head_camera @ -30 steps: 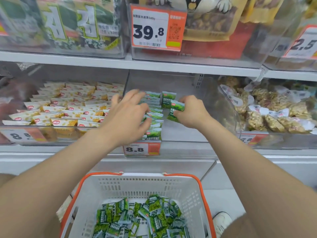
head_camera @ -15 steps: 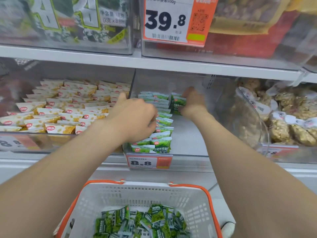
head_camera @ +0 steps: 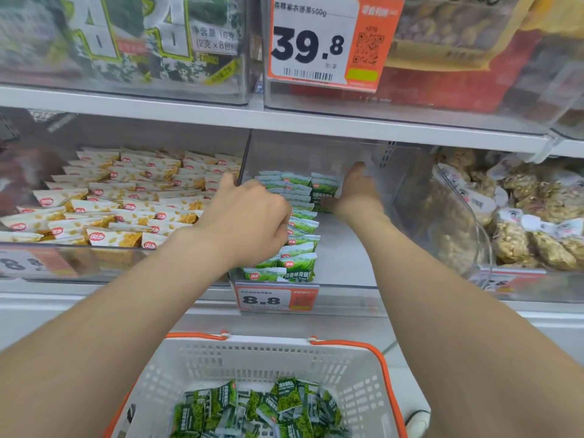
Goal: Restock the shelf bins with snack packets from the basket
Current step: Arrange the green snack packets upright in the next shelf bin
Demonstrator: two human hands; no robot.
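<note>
Your left hand (head_camera: 249, 222) and right hand (head_camera: 357, 191) were bare. Your left forearm (head_camera: 126, 311) and right forearm (head_camera: 442, 295) were uncovered right down to the lower edge of the view. The knuckles of your left hand showed as rounded ridges. Low on the right sat a white, rounded shoe toe (head_camera: 418, 420), too blurred to show any detail.

Bright, even light is filling the scene, leaving soft shadows beneath the upper shelf (head_camera: 347, 124). Hazy glare is clouding the clear bin fronts (head_camera: 110, 263). Wide-angle distortion is bending the edges; the price tag (head_camera: 313, 42) is reading sharp.
</note>
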